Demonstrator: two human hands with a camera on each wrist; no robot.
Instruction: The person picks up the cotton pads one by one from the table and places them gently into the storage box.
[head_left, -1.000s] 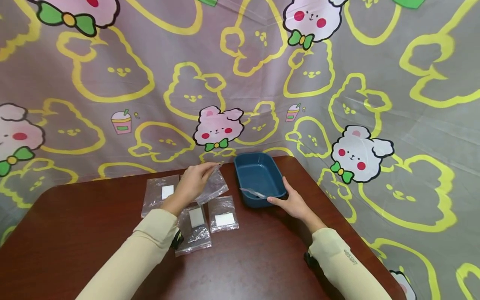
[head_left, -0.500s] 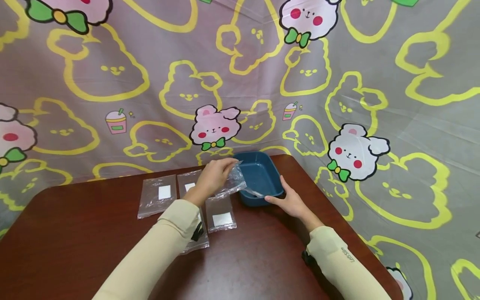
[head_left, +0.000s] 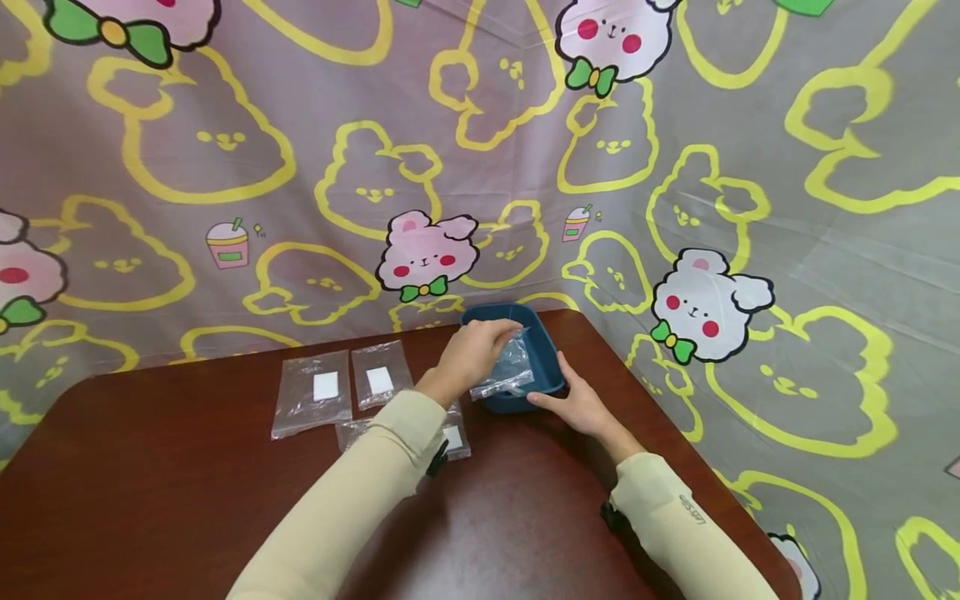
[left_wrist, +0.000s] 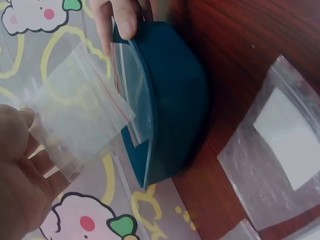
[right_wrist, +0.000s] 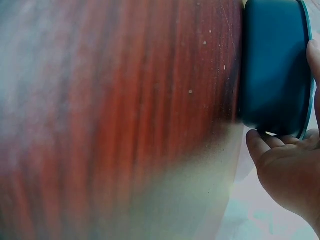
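My left hand (head_left: pixel 471 354) pinches a clear zip bag (head_left: pixel 512 367) by its upper edge, and the bag hangs over the dark blue plastic bin (head_left: pixel 510 405). In the left wrist view this bag (left_wrist: pixel 75 110) shows its red-lined zip strip. My right hand (head_left: pixel 581 408) grips the bin's near right corner, thumb at the front rim and fingers along the side. A second clear zip bag (left_wrist: pixel 137 92) lies inside the bin against the near wall, below the right thumb. From the right wrist, the fingers (right_wrist: pixel 257 142) touch the bin's side (right_wrist: pixel 275 65).
On the brown table (head_left: pixel 187 483), left of the bin, lie clear bags with white labels: one at far left (head_left: pixel 292 408), one beside it (head_left: pixel 367 358). Others nearer, including one bag (head_left: pixel 457 421), are partly hidden by the left arm. A patterned curtain (head_left: pixel 300 208) rises behind and right.
The left hand has lifted a zip bag from the table and carried it right, over the bin. The right hand has stayed on the bin's corner.
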